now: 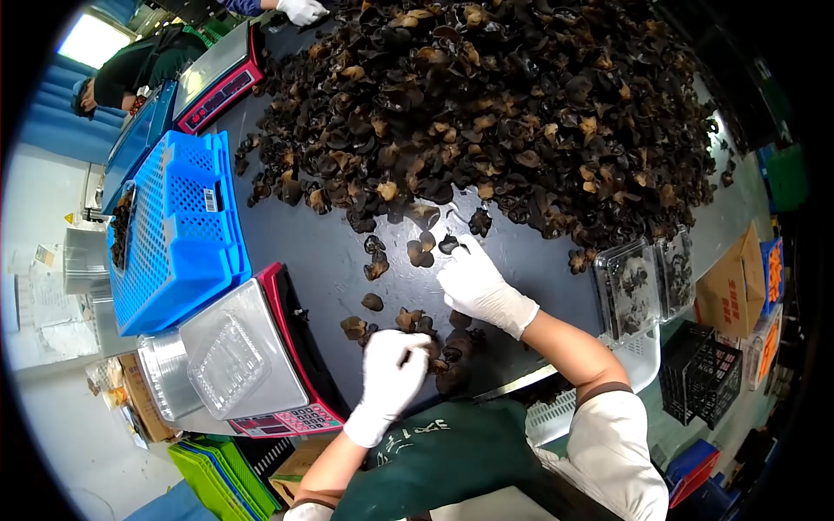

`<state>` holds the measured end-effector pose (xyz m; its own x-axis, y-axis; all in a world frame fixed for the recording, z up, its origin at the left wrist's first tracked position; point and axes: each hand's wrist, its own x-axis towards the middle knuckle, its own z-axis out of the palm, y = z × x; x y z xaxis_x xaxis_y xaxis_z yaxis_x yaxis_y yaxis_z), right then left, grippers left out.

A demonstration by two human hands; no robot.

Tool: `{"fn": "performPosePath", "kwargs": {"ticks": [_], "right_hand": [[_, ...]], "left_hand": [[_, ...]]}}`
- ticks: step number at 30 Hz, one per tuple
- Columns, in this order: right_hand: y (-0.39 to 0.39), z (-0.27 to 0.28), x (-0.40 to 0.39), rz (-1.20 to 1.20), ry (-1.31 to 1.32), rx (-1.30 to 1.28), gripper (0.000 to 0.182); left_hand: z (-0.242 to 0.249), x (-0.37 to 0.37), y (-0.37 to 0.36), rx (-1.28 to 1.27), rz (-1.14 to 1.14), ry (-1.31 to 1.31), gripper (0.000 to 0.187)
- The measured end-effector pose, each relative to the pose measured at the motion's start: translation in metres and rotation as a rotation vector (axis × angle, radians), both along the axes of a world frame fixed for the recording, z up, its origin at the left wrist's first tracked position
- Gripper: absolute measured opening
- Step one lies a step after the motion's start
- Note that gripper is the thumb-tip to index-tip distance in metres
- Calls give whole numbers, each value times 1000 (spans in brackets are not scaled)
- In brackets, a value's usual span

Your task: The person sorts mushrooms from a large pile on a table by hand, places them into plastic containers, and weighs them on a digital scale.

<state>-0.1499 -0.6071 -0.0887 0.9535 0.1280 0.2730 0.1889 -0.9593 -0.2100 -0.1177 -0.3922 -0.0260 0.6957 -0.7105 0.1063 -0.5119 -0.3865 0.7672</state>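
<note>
A large heap of dark brown wood ear mushrooms (pixel 486 113) covers the far side of the grey table (pixel 321 252). My right hand (pixel 482 286), in a white glove, reaches forward with its fingertips closed on a small dark wood ear mushroom (pixel 448 244). Loose pieces (pixel 420 252) lie just left of it. My left hand (pixel 393 372), also gloved, is curled near the table's front edge, beside a small group of mushrooms (pixel 452 352). Whatever its fingers may hold is hidden.
At the left, a red-framed scale (pixel 291 347) carries a clear plastic tray (pixel 230 366). Behind it stand a blue crate (pixel 178 226) and another scale (pixel 213 78). Clear boxes with mushrooms (pixel 627 291) sit at right. A co-worker's gloved hand (pixel 301 10) touches the heap's far edge.
</note>
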Motion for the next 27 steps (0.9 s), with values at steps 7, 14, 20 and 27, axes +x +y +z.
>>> {"fn": "performPosePath", "kwargs": {"ticks": [7, 14, 20, 27], "right_hand": [[-49, 90, -60, 239, 555, 514, 13], [-57, 91, -86, -151, 650, 376, 23], [-30, 22, -10, -235, -180, 339, 15], [-20, -30, 6, -214, -39, 622, 19]], "left_hand": [[3, -55, -33, 24, -832, 618, 34], [-10, 50, -82, -10, -172, 99, 11], [-61, 90, -93, 331, -240, -417, 19], [-7, 94, -71, 650, -570, 113, 14]]}}
